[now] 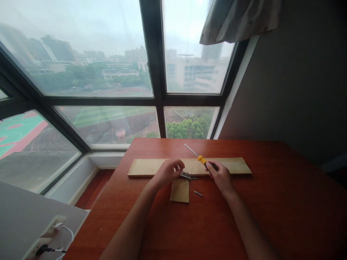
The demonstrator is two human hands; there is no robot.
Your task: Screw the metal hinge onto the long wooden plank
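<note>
My right hand (220, 177) grips a screwdriver (202, 159) by its yellow and black handle, its shaft slanting up and left above a long pale board (233, 166). At the front edge of that board, my left hand (169, 172) has its fingers curled, thumb and fingertips closed at the left end of a small metal hinge (185, 175). The hinge lies over the place where a short piece of wood (180, 192) meets the board. A dark metal piece shows at the hinge's right end, too small to name. Right of the short piece lies a loose screw (198, 194).
The reddish-brown wooden table (206, 227) runs up to large windows with dark frames (159, 99). A grey wall (284, 90) stands on the right. Low on the left, plugs and cords hang from wall sockets (55, 225). A curtain (241, 21) hangs above.
</note>
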